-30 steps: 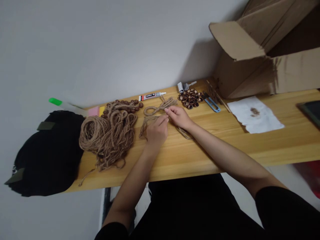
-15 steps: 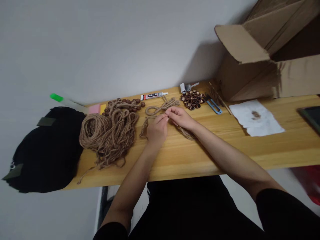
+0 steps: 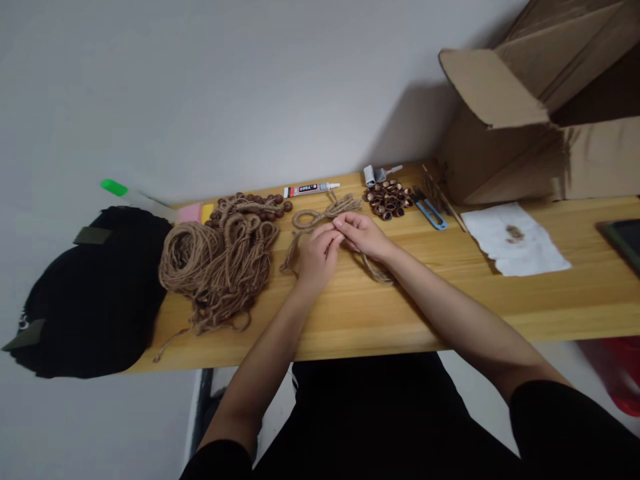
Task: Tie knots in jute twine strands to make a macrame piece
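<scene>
Both of my hands meet over a length of brown jute cord (image 3: 320,215) on the wooden table (image 3: 450,293). My left hand (image 3: 316,257) is closed, pinching strands of the cord. My right hand (image 3: 361,235) is closed on the same cord just to the right, fingertips touching the left hand's. The cord forms a loop behind my hands, and its loose ends trail left and right of my hands. A big tangle of jute cord with brown wooden beads (image 3: 220,260) lies to the left.
A glue tube (image 3: 311,190), a heap of brown rings (image 3: 387,198), a blue cutter (image 3: 430,212) and a stained white tissue (image 3: 515,247) lie along the back. An open cardboard box (image 3: 530,120) stands at the right, a black bag (image 3: 85,293) at the left end.
My hands have stayed together on the cord, shifting slightly; the fingers have worked the strands a little. The camera view has drifted a bit.
</scene>
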Demonstrator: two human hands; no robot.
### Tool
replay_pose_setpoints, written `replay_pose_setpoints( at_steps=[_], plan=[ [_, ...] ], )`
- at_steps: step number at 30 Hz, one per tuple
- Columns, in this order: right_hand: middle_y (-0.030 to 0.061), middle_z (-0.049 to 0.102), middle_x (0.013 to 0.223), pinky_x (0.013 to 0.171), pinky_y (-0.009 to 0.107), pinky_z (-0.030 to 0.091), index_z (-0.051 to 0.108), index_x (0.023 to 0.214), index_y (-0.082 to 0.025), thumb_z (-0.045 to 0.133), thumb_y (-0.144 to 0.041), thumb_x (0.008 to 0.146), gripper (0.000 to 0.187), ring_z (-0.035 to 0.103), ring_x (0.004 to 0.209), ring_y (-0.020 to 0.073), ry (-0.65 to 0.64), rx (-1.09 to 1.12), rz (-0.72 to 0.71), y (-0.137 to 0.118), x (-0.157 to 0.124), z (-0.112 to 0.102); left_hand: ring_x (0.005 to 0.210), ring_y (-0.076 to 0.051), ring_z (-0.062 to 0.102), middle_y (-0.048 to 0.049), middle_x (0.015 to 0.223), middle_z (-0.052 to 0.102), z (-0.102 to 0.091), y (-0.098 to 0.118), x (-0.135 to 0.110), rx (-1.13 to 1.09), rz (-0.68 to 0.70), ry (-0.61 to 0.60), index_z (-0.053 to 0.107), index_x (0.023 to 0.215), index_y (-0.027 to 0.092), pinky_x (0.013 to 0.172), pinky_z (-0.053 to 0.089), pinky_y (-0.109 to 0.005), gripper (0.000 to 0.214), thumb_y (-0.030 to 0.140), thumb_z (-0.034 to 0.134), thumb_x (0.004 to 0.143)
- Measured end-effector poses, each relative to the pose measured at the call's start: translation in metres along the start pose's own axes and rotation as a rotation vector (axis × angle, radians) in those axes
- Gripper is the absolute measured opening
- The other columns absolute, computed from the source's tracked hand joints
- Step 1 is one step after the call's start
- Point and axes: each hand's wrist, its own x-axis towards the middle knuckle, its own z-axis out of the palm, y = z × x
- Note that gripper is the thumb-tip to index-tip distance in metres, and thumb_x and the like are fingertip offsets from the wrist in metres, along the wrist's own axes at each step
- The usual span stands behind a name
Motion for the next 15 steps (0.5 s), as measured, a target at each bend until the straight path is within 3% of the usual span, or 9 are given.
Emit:
replay_pose_setpoints(
  at_steps=[4,8,12,15],
  plan=[
    [-0.0035,0.048,0.054,0.050,0.021,0.034,0.052,0.066,-0.015,0.050,-0.067,0.072,0.052,0.043,0.051,0.0074,0.120,-0.251,-0.160,0.0008,-0.0004,-0.0009,0.088,-0.014,0.061,-0.0056,0.093,0.067,0.0000,0.0002,-0.0012,-0.006,0.036,-0.035,0.062,0.083,0.017,0.080,0.048,-0.027,0.017,0.020,0.045,0.087],
    [0.0009,0.052,0.059,0.059,0.024,0.037,0.056,0.065,-0.015,0.032,-0.068,0.081,0.060,0.049,0.061,0.0115,0.251,-0.444,-0.245,-0.0031,-0.0050,-0.0008,0.089,-0.014,0.061,-0.0060,0.093,0.067,0.0021,0.0017,-0.0024,-0.006,0.045,-0.016,0.063,0.084,0.017,0.081,0.048,-0.028,0.018,0.019,0.046,0.087],
    [-0.0014,0.044,0.049,0.047,0.024,0.031,0.056,0.066,-0.016,0.028,-0.068,0.082,0.061,0.043,0.048,0.0103,0.298,-0.333,-0.190,-0.0013,-0.0057,-0.0012,0.086,-0.014,0.062,-0.0052,0.091,0.068,0.0030,0.0009,-0.0013,-0.020,-0.011,0.030,0.064,0.081,0.017,0.080,0.049,-0.028,0.017,0.018,0.048,0.085],
    [-0.0052,0.037,0.043,0.041,0.023,0.024,0.055,0.069,-0.017,0.039,-0.067,0.079,0.054,0.033,0.039,0.0081,0.279,-0.167,-0.130,0.0010,-0.0027,-0.0008,0.086,-0.014,0.063,-0.0039,0.090,0.069,0.0003,-0.0025,0.0008,0.002,-0.066,0.082,0.066,0.081,0.018,0.080,0.049,-0.028,0.016,0.018,0.049,0.084]
  ],
)
